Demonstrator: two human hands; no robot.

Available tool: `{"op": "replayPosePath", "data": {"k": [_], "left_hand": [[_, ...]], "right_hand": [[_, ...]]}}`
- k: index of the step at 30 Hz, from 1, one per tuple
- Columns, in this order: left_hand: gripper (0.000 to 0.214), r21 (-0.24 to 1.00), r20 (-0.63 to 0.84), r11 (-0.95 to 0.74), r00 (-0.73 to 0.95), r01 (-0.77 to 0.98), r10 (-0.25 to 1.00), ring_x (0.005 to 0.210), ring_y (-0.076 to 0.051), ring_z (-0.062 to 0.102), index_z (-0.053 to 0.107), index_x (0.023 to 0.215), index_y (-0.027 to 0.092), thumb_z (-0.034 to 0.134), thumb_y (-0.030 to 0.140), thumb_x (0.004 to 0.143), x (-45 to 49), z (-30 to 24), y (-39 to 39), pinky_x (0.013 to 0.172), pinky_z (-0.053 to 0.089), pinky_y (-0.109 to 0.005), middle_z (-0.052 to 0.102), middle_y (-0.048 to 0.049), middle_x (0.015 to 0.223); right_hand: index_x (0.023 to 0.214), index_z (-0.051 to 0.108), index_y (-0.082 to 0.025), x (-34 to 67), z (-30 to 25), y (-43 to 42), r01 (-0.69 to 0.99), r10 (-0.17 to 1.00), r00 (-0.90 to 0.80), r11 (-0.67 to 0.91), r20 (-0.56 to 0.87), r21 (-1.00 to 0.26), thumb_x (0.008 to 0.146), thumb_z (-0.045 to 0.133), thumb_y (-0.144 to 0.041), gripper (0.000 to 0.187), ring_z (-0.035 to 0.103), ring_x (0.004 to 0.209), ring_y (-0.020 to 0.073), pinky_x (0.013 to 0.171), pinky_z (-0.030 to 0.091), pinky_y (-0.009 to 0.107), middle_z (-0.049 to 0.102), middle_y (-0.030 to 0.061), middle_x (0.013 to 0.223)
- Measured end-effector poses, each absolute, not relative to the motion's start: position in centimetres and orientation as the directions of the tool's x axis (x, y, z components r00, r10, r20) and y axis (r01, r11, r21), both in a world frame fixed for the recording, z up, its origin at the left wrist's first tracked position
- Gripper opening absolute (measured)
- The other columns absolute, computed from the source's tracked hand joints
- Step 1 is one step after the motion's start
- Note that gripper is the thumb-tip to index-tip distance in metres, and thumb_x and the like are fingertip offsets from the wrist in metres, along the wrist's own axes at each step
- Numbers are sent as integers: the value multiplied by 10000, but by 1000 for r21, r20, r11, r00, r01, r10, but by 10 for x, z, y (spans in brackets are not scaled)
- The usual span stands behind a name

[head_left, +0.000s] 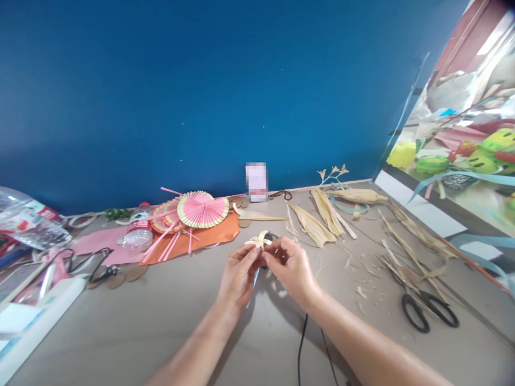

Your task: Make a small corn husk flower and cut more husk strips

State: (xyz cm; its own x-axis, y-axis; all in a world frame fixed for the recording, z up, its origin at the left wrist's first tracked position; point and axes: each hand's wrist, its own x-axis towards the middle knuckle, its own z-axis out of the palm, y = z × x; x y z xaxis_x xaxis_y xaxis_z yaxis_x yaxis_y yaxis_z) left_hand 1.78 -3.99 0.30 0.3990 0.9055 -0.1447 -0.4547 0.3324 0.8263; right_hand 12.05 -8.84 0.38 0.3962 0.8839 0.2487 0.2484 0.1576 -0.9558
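Observation:
My left hand (238,276) and my right hand (290,265) meet over the middle of the grey table (161,327), fingers pinched together. Between their fingertips they hold a small pale flower (259,240) made of corn husk, its petals spread upward. Behind the flower a dark object shows partly, mostly hidden by my fingers. A black cable (301,348) runs from under my hands toward me.
Black-handled scissors (426,311) lie at the right among husk scraps. Dried corn husks (317,220) lie behind my hands. At the back left sit pink paper fans (201,210), orange paper (209,236), a plastic bottle (137,233) and plastic bags. A blue wall stands behind.

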Motion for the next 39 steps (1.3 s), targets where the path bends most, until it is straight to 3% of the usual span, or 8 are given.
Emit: {"op": "replayPosePath", "data": {"k": [10,19,29,32,34,37,39], "left_hand": [[114,855,-107,291,403,-429,909,565,-80,544,648,628,130,709,217,587,18,8,-42,595,433,-200,601,7,597],[103,847,-110,324,459,-421,882,547,-75,524,650,625,127,689,221,615,14,8,-40,562,412,-189,600,3,596],[146,870,-116,311,453,-383,884,552,-94,511,648,596,112,721,236,569,14,6,-38,537,410,-208,586,-19,592],[161,875,-128,310,440,-373,889,547,-84,508,624,583,120,725,244,564,10,8,-34,532,413,-198,572,-4,584],[166,868,-135,298,390,-397,911,537,-72,500,603,585,132,721,247,572,6,9,-28,508,405,-180,551,14,573],[177,847,-105,251,315,-469,943,517,-52,477,575,602,145,706,263,596,-3,8,-12,471,385,-158,512,38,563],[177,840,-101,221,257,-495,961,514,-45,474,578,635,148,713,252,587,-7,6,-2,459,377,-147,510,45,572]], "right_hand": [[713,590,-156,123,6,-89,250,901,375,128,217,-960,701,532,-260,120,423,481,80,459,362,191,522,-24,557],[694,558,-152,122,5,-86,80,933,336,112,132,-991,681,543,-260,110,433,463,75,435,338,187,520,-26,544],[704,546,-150,124,5,-86,92,955,276,83,106,-992,697,527,-271,123,404,442,64,416,322,180,512,-29,548],[793,549,-161,129,7,-87,216,961,238,93,144,-972,709,529,-301,165,389,438,58,413,328,183,534,-25,623],[876,539,-181,135,8,-88,418,947,246,88,206,-904,704,546,-339,234,423,480,71,457,365,200,547,-14,711],[958,512,-177,144,9,-90,769,931,206,36,300,-639,656,599,-381,374,522,702,147,636,419,271,539,38,855],[951,510,-158,147,7,-91,901,958,118,8,263,-433,629,622,-398,418,518,830,215,707,406,319,524,79,900]]}}
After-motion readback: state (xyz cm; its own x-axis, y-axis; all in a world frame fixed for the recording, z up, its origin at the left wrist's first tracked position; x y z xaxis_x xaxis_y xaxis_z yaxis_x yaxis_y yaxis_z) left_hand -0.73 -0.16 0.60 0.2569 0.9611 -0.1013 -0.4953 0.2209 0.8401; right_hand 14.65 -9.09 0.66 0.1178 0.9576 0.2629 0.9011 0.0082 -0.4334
